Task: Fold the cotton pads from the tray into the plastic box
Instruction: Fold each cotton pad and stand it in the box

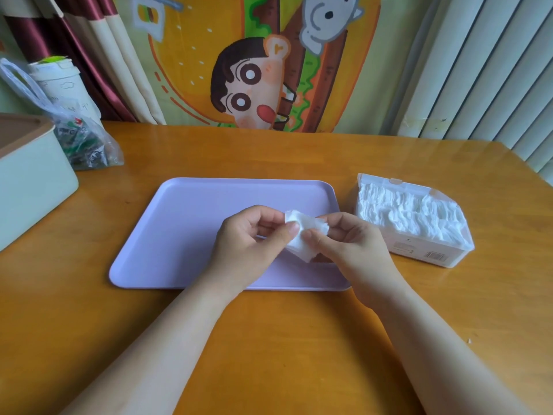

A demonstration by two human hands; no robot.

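A white cotton pad (302,232) hangs between both hands above the right part of the lilac tray (185,223). My left hand (248,241) pinches its left side between thumb and fingers. My right hand (344,244) grips its right side, and the pad is bent and partly crumpled. No other pad shows on the tray. To the right of the tray stands the clear plastic box (419,250), packed with several white folded pads (410,214).
A pale green box (33,187) with a brown lid sits at the left table edge. Behind it lie a plastic bag (86,145) of small items and a white cup (59,82). The wooden table (269,339) ends at a curtain and a cartoon hanging.
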